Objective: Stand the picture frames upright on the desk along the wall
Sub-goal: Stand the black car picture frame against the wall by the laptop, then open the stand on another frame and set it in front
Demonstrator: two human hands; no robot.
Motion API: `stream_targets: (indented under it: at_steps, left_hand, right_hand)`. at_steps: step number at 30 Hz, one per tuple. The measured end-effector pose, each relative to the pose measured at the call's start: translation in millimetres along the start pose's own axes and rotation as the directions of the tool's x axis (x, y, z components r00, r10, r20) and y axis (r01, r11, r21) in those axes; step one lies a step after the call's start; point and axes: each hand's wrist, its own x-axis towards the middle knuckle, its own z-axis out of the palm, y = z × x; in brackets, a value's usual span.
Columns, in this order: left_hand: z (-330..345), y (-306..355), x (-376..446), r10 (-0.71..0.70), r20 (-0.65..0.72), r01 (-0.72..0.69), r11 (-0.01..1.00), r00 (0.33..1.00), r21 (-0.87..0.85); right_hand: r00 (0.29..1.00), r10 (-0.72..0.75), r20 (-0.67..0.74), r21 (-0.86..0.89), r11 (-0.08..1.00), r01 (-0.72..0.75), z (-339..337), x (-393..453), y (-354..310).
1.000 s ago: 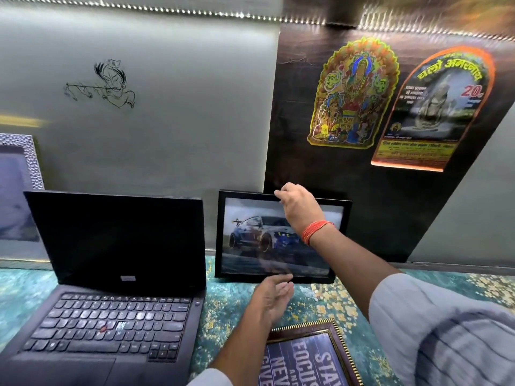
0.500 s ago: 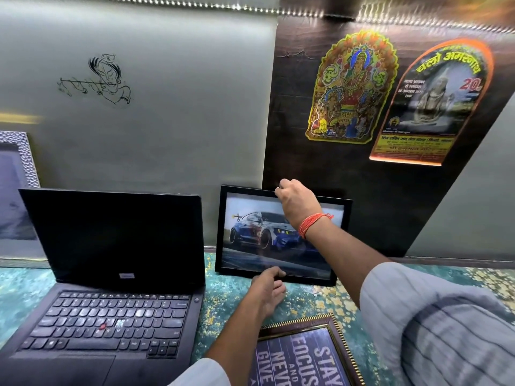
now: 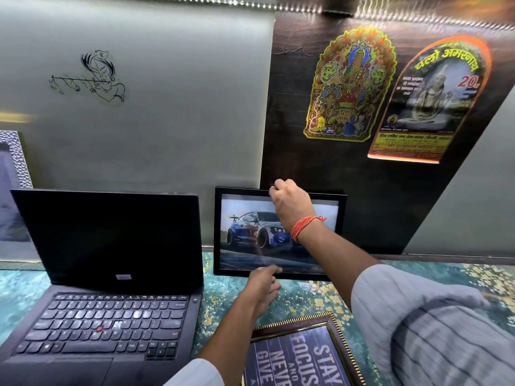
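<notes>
A black picture frame [image 3: 245, 235] with a car photo stands upright on the desk [image 3: 306, 299], its back toward the wall. My right hand [image 3: 289, 204] pinches its top edge near the middle. My left hand [image 3: 263, 285] rests low with its fingertips on the frame's bottom edge. A gold-edged frame [image 3: 303, 355] with white lettering lies flat on the desk near me. A silver textured frame [image 3: 14, 185] stands against the wall at the far left, partly cut off.
An open black laptop [image 3: 111, 274] fills the desk's left half, close beside the car frame. Two stickers [image 3: 351, 84] hang on the dark wall panel above. The desk has a teal and gold patterned top.
The car frame has tipped more upright toward the wall. My left hand moved forward from the desk to the frame's bottom edge. My right hand stays on the top edge.
</notes>
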Motion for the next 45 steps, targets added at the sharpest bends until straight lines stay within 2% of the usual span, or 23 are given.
stream_targets:
  at_steps: [2, 4, 7, 11, 13, 14, 16, 19, 20, 23, 25, 27, 31, 34, 36, 37, 38, 40, 42, 43, 45]
  left_hand:
    - [-1, 0, -2, 0.001, 0.013, -0.001, 0.999, 1.0, 0.034]
    - [-3, 2, -3, -0.007, 0.031, 0.006, 0.999, 1.0, 0.046]
    - [-11, 2, -11, 0.018, 0.026, -0.021, 0.992, 0.999, 0.125]
    - [-26, -2, -26, 0.113, -0.03, -0.092, 0.913, 0.993, 0.397]
    - [-34, -7, -39, 0.166, -0.003, -0.132, 0.793, 0.986, 0.595]
    - [-38, -13, -44, 0.182, 0.022, -0.147, 0.707, 0.983, 0.692]
    - [-42, -25, -58, 0.173, 0.084, -0.162, 0.506, 0.981, 0.848]
    - [-43, -39, -75, 0.146, 0.124, -0.163, 0.295, 0.981, 0.942]
    - [-43, -41, -79, 0.14, 0.134, -0.166, 0.247, 0.981, 0.955]
    - [-41, -41, -91, 0.141, 0.181, -0.198, 0.115, 0.973, 0.974]
    - [-42, -42, -96, 0.134, 0.204, -0.21, 0.036, 0.97, 0.977]
    - [-44, -44, -98, 0.144, 0.217, -0.218, -0.007, 0.966, 0.976]
    - [-42, -50, -101, 0.162, 0.219, -0.216, -0.041, 0.962, 0.976]
    - [-42, -55, -104, 0.206, 0.174, -0.197, 0.1, 0.963, 0.975]
    - [-45, -61, -108, 0.216, 0.144, -0.192, 0.224, 0.966, 0.955]
    - [-46, -64, -111, 0.224, 0.127, -0.189, 0.281, 0.966, 0.941]
    - [-46, -67, -116, 0.237, 0.108, -0.185, 0.33, 0.965, 0.926]
    - [-44, -73, -124, 0.291, 0.068, -0.181, 0.382, 0.954, 0.906]
    - [-42, -79, -132, 0.357, 0.024, -0.172, 0.389, 0.934, 0.905]
    - [-43, -81, -136, 0.379, -0.003, -0.162, 0.403, 0.926, 0.901]
    - [-46, -84, -140, 0.412, -0.038, -0.164, 0.445, 0.91, 0.881]
  right_hand:
    - [0.999, -0.032, -0.019, -0.056, 0.998, 0.031, 8, -5, 1]
    - [1.0, 0.001, -0.026, -0.11, 0.994, -0.004, 19, -17, 0]
    - [0.993, 0.094, 0.073, -0.11, 0.99, -0.086, 32, -42, -5]
    - [0.976, 0.172, 0.134, 0.025, 0.984, -0.177, 30, -73, -15]
    - [0.929, 0.31, 0.204, 0.168, 0.923, -0.345, 26, -96, -20]
    - [0.878, 0.402, 0.259, 0.241, 0.854, -0.462, 25, -110, -23]
    - [0.734, 0.557, 0.388, 0.32, 0.665, -0.674, 19, -144, -31]
    - [0.489, 0.652, 0.58, 0.304, 0.383, -0.872, 12, -199, -43]
    - [0.426, 0.663, 0.615, 0.275, 0.326, -0.905, 12, -217, -47]
    - [0.253, 0.72, 0.647, 0.101, 0.248, -0.964, 1, -262, -58]
    - [0.1, 0.764, 0.638, 0.03, 0.105, -0.994, -11, -280, -70]
    - [-0.044, 0.768, 0.639, -0.008, -0.05, -0.999, -23, -289, -81]
    - [-0.232, 0.712, 0.663, -0.018, -0.295, -0.955, -30, -288, -87]
    - [-0.266, 0.713, 0.649, 0.002, -0.352, -0.936, -30, -285, -83]
    - [-0.301, 0.713, 0.633, 0.092, -0.456, -0.885, -33, -284, -77]
    - [-0.292, 0.717, 0.633, 0.166, -0.494, -0.854, -36, -282, -72]
    - [-0.26, 0.718, 0.646, 0.247, -0.518, -0.819, -39, -280, -69]
    - [-0.144, 0.701, 0.699, 0.395, -0.545, -0.74, -44, -271, -68]
    - [-0.042, 0.718, 0.695, 0.459, -0.488, -0.743, -45, -264, -71]
    - [-0.018, 0.739, 0.673, 0.48, -0.455, -0.75, -44, -263, -73]
    - [-0.017, 0.791, 0.611, 0.464, -0.376, -0.802, -48, -266, -75]
